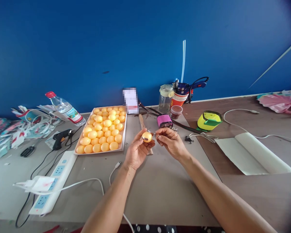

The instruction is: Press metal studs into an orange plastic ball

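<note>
An orange-yellow ball (148, 138) sits in the left hand's fingers above a grey-brown table (177, 191) set against a plain deep-blue wall (145, 42).
The left hand (136, 152) holds the ball, dark-marked on its side, while the right hand (172, 143) has thumb and forefinger pinched narrowly just beside it; whether something tiny lies between them, I cannot tell. To the left stand a shallow white box (123, 147) filled with similar balls, a tilted clear plastic bottle with a red cap (67, 109), and a long white power strip (53, 183). Behind the hands are a purple-and-black container (164, 121) and a clear lidded jar (165, 100); a yellow-green container (209, 121) and curled white paper (252, 155) lie rightward. The left hand partly hides a pale wooden handle (142, 121), and a white cable (87, 181) passes beneath its forearm.
</note>
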